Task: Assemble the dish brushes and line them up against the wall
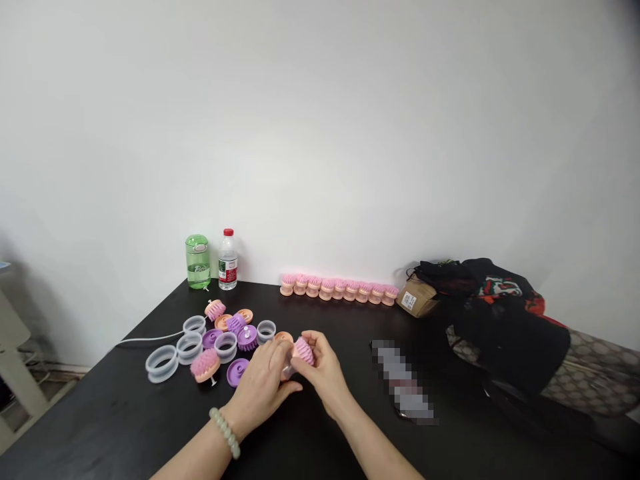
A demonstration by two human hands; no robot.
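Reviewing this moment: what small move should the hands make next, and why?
Probably bring the pink bristled piece squarely against the translucent piece and press gently: the right hand grips the first, the left hand seems to hold the second, and the two sit close together. Whether they already touch is hidden by the fingers.

The head-worn camera looks forward and down over a black table (pixel 300 450), left hand (pixel 261 379) and right hand (pixel 324 372) near, wall (pixel 320 133) beyond.

Soft light brightens the wall (pixel 320 147); 1 patch (pixel 403 381) is pixelated.
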